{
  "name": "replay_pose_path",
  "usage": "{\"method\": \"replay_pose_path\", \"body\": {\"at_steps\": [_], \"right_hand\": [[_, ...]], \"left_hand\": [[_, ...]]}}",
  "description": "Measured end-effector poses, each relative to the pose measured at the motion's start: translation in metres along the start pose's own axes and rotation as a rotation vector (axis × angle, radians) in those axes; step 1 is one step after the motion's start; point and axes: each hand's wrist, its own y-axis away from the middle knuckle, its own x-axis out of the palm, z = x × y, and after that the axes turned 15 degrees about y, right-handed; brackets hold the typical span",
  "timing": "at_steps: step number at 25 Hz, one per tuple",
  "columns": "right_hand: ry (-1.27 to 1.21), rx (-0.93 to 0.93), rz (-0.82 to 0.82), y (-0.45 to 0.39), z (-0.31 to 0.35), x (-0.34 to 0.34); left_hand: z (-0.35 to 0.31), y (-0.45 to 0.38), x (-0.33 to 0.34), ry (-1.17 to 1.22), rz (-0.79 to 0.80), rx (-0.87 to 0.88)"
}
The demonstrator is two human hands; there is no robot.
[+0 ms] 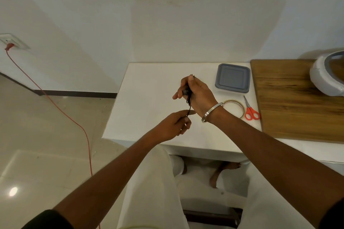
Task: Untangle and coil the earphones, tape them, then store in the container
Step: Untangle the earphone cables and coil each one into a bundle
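Two hands on one black earphone cord

Both hands are raised over the white table. The right hand, with a metal bangle on its wrist, is curled around the bunched black earphones, fingers closed on the bundle and thumb pointing toward the far wall. From that fist a short length of black cord hangs down to the left hand, which pinches it between thumb and forefinger just below and to the left of the right hand; the other left fingers are folded in. How much of the cord is already wound cannot be told, since the right fingers hide most of it.

On the far right part of the table sits the grey container with its lid on. Nearer than it, beside the right wrist, lies a roll of clear tape, partly hidden by the wrist, and just to its right a pair of orange-handled scissors. A wooden board lies further right, with a white round appliance on its far corner.

On the left, a red cable runs from a wall socket down across the tiled floor.
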Motion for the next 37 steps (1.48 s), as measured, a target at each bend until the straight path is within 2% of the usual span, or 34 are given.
{"method": "replay_pose_path", "body": {"at_steps": [3,8,13,18,23,28,33,37], "right_hand": [[0.283,-0.037,-0.002,0.0,-0.004,-0.006],[0.726,-0.104,0.111,0.004,-0.015,-0.006],[0.893,-0.096,0.116,0.001,-0.026,-0.001],[1.18,-0.122,0.244,0.004,-0.03,0.001],[1.268,-0.09,0.32,0.005,-0.03,-0.001],[1.181,-0.005,0.295,0.008,-0.037,-0.001],[1.152,0.103,0.424,0.01,-0.032,-0.001],[1.128,0.149,0.485,0.014,-0.037,0.005]], "left_hand": [[0.0,0.008,-0.002,0.093,0.008,-0.022],[-0.007,0.02,-0.013,0.202,-0.098,0.002],[-0.016,0.024,-0.005,0.203,-0.183,-0.002],[-0.017,0.023,-0.005,0.137,-0.371,0.025],[-0.013,0.021,-0.001,0.156,-0.521,0.0],[-0.007,0.021,0.004,0.295,-0.629,0.031],[-0.002,0.019,0.007,0.403,-0.755,0.013],[0.002,0.017,0.006,0.394,-0.807,-0.012]]}}
